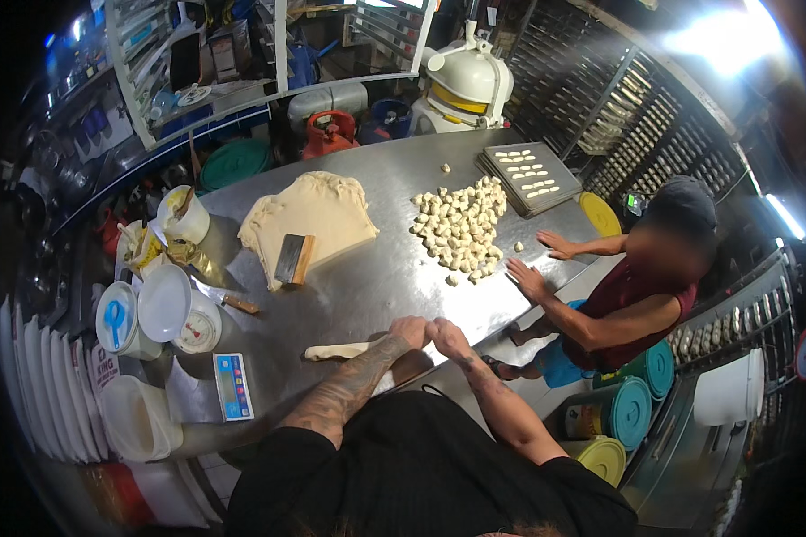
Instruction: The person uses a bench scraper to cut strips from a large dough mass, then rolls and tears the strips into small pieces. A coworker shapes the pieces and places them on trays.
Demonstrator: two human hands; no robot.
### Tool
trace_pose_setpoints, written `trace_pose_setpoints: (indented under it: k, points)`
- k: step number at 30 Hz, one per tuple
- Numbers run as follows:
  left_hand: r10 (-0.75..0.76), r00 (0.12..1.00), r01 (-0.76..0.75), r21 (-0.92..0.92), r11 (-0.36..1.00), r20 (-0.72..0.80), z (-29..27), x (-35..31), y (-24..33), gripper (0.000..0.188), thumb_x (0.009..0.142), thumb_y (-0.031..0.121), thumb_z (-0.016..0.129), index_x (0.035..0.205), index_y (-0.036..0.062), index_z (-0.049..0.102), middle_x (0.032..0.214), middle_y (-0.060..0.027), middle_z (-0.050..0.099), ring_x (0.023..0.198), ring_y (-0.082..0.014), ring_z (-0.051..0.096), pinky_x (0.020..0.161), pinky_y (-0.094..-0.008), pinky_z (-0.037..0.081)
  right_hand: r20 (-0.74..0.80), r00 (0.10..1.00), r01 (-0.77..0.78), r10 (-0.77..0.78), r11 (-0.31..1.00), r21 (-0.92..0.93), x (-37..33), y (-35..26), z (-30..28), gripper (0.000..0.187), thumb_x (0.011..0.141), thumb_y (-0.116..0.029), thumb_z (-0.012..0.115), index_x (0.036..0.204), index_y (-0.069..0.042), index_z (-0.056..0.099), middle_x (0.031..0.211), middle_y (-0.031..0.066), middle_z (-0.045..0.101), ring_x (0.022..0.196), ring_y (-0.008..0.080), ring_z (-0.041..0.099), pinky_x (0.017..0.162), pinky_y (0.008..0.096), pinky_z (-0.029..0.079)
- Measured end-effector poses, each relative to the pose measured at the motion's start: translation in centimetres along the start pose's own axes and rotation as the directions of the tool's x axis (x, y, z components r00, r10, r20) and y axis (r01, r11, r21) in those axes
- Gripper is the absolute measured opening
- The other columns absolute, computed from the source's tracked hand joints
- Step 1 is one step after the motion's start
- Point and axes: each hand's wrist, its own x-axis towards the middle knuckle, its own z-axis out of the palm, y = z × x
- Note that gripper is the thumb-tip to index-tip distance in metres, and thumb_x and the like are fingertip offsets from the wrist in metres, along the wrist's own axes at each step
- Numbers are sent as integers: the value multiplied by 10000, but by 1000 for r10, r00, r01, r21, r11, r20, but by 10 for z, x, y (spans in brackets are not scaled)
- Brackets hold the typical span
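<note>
A long pale rope of dough [338,352] lies near the table's front edge and runs under my left forearm. My left hand [408,332] is closed around its right end. Right beside it, my right hand [450,339] is closed too, the knuckles almost touching; what its fingers pinch is hidden. Farther off, a heap of small dough pieces [461,228] is spread on the steel table [367,286]. Left of the heap sits a big slab of dough [318,215], with a wooden-handled bench scraper [294,260] resting on its near edge.
A co-worker's hands [533,279] are over the table at right, by a lone dough piece [518,246]. Stacked trays [533,179] with shaped dough stand at the far right. Along the left are a knife [240,305], a dial scale [197,331], a digital scale [233,387] and tubs [139,416].
</note>
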Motion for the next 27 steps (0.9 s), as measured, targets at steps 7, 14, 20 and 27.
trace_pose_setpoints:
  k: [7, 14, 20, 27]
  points:
    - [45, 999, -46, -288, 957, -10, -10, 42, -23, 439, 927, 309, 612, 1241, 9, 674, 1231, -277, 686, 1178, -396, 665, 1001, -472, 505, -630, 734, 59, -252, 949, -311, 13, -36, -76, 197, 928, -165, 669, 1096, -71, 713, 1157, 159, 674, 1019, 373, 676, 847, 443, 546]
    - [171, 956, -244, -321, 915, -240, 5, -11, -17, 426, 863, 142, 657, 1280, 58, 650, 1183, -275, 698, 1160, -426, 662, 967, -491, 519, -311, 948, -17, -76, 958, -285, 28, 7, -31, 422, 936, -451, 707, 1096, -62, 748, 1038, 216, 724, 992, 415, 690, 864, 471, 547]
    - [33, 990, -70, -272, 960, -139, -3, -29, -18, 357, 907, 236, 611, 1159, 1, 703, 1180, -288, 691, 1172, -449, 639, 994, -507, 505, -252, 967, 40, -47, 999, -31, 22, 15, 28, 559, 949, -535, 610, 946, 9, 738, 931, 288, 709, 963, 459, 693, 845, 516, 531]
    - [49, 996, -46, 39, 998, -76, 9, 11, -22, 432, 945, 371, 581, 1172, 33, 726, 1292, -216, 686, 1233, -414, 633, 1045, -512, 495, -35, 999, 19, -24, 991, -136, 14, 16, 19, 535, 1012, -475, 512, 1094, 14, 712, 1019, 272, 728, 984, 480, 688, 884, 512, 534]
